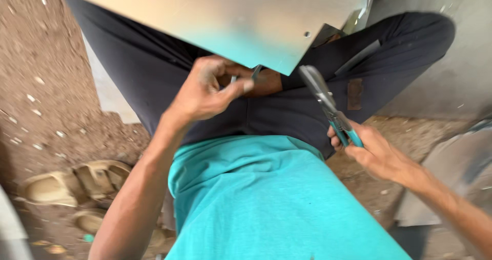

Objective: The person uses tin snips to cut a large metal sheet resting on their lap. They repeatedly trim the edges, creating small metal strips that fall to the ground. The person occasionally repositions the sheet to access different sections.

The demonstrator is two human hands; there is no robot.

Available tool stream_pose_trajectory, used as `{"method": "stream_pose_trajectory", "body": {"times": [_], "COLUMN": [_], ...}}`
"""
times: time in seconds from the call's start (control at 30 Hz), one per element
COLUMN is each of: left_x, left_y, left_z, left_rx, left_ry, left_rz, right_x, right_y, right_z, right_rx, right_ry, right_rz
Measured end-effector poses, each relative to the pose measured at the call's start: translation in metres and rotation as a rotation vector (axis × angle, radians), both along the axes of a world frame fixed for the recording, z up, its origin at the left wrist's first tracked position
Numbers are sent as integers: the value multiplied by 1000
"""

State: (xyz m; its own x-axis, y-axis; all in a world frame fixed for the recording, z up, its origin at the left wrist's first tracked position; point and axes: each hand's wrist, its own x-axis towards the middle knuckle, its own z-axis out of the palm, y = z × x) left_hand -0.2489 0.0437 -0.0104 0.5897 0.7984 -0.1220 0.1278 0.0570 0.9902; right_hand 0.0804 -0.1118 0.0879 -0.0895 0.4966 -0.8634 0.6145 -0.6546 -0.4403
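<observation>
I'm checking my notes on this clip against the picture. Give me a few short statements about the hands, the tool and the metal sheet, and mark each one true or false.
1. The right hand holds pliers with teal handles. True.
2. The left hand is flat on the ground. False: it is raised over the lap, fingers pinched just under the corner of the metal sheet.
3. The pliers are clamped on the sheet's edge. False: their tip sits just below and beside the corner, and no clamping shows.
4. Sandals lie on the dirt ground on the person's left. True.
5. The person wears a red shirt. False: the shirt is teal, with dark trousers.
</observation>
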Motion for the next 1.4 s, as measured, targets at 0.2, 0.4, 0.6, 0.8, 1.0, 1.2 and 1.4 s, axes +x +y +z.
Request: {"method": "stream_pose_trajectory", "body": {"times": [0.2, 0.4, 0.6, 0.8, 1.0, 1.2, 1.4], "left_x": [42, 177, 210, 204, 158, 75, 99], "left_y": [18, -16, -31, -41, -25, 20, 26], "left_z": [7, 13, 17, -3, 5, 74, 33], "left_rx": [-534, -420, -391, -440, -559, -475, -399], "left_ry": [-352, -248, -128, -126, -398, -446, -332], "left_rz": [82, 95, 124, 119, 310, 631, 326], "right_x": [-12, -33, -45, -50, -29, -7, -5], "right_y": [-60, -57, -58, -60, -74, -78, -15], "right_z": [-14, -26, -35, -48, -36, -5, 6], "right_rx": [72, 234, 352, 431, 230, 60, -7], "right_ry": [122, 452, 174, 90, 302, -30, 6], "right_rz": [-507, -986, -888, -846, -907, -514, -330]}}
